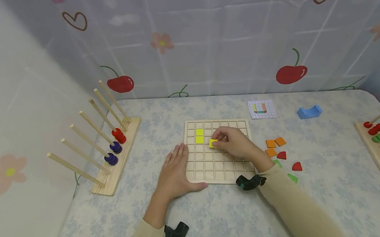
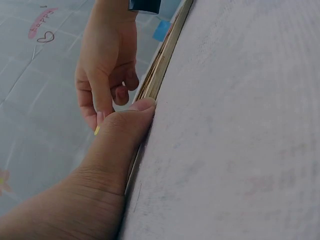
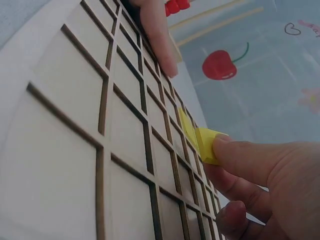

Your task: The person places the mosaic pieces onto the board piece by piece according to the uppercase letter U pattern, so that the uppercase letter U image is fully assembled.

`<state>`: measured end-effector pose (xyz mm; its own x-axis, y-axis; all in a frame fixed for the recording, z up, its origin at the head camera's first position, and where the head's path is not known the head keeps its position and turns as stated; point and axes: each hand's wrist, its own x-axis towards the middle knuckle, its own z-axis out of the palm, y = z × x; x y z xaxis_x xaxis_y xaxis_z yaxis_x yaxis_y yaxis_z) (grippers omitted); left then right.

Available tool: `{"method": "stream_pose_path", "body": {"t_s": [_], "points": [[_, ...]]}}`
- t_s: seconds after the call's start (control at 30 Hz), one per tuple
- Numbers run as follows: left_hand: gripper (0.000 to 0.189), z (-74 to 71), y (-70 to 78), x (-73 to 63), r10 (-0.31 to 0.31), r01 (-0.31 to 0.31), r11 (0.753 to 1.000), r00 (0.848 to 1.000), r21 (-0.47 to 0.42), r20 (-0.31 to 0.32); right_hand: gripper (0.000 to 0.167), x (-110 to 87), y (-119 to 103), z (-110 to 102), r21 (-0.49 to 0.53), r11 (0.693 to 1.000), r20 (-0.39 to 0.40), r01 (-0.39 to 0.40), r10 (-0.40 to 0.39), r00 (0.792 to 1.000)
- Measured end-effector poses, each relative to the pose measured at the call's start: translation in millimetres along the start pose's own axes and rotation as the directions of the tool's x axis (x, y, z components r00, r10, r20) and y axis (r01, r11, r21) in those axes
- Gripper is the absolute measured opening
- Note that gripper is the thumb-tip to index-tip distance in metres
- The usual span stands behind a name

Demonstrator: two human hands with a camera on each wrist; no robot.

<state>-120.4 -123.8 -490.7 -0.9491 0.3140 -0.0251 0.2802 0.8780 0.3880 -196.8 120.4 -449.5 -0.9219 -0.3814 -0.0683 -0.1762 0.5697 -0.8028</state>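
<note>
Left hand (image 1: 174,175) spans near-left corner of square pale wooden grid board (image 1: 204,166), fingers straight, gripping nothing. Right hand (image 1: 234,141), forearm angled inward, pinches yellow square tile (image 1: 213,143) at the grid; contact unclear. Looks like tile placing; next calls for aligning with a cell, releasing. Beyond: two yellow square tiles (image 1: 199,132) in cells, then printed pattern card (image 1: 270,114).

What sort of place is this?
Perhaps a play or learning spot for children: there is a wooden grid board with yellow tiles, a peg stand with coloured rings, and a cherry-printed backdrop.
</note>
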Motion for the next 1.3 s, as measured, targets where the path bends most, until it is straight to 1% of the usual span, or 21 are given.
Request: {"method": "stream_pose_path", "body": {"t_s": [0.3, 0.53, 0.77, 0.97, 1.13, 1.3], "points": [[0.139, -1.9, 0.8, -0.3, -0.001, 0.001, 1.0, 1.0, 0.02, 0.012, 0.012, 10.9, -15.1, 21.8, -0.045, 0.999, 0.002, 0.027, -0.027, 1.0], [0.139, -2.8, 0.5, -1.0, 0.006, -0.006, 1.0, 1.0, 0.012, 0.01, 0.012, 15.2, -20.3, 31.6, -0.101, 0.994, -0.003, 0.029, -0.029, 1.0], [0.139, -2.3, -0.2, -0.7, 0.006, -0.007, 1.0, 1.0, 0.017, 0.01, 0.012, 16.8, -20.2, 36.4, -0.126, 0.992, -0.004, 0.024, -0.024, 1.0], [0.139, -1.6, -0.6, -0.8, 0.005, -0.005, 1.0, 1.0, 0.007, 0.008, 0.012, 16.7, -18.8, 38.3, -0.159, 0.986, -0.025, 0.045, -0.049, 0.998], [0.138, 0.0, -0.8, -0.6, 0.017, -0.017, 1.0, 1.0, 0.0, -0.007, 0.012, 14.3, -17.1, 39.0, -0.184, 0.981, -0.042, 0.058, -0.067, 0.997], [0.138, 0.9, -1.5, -0.2, 0.015, -0.015, 1.0, 1.0, 0.001, -0.001, 0.012, 14.4, -16.3, 41.0, -0.191, 0.98, -0.053, 0.061, -0.073, 0.996]]}}
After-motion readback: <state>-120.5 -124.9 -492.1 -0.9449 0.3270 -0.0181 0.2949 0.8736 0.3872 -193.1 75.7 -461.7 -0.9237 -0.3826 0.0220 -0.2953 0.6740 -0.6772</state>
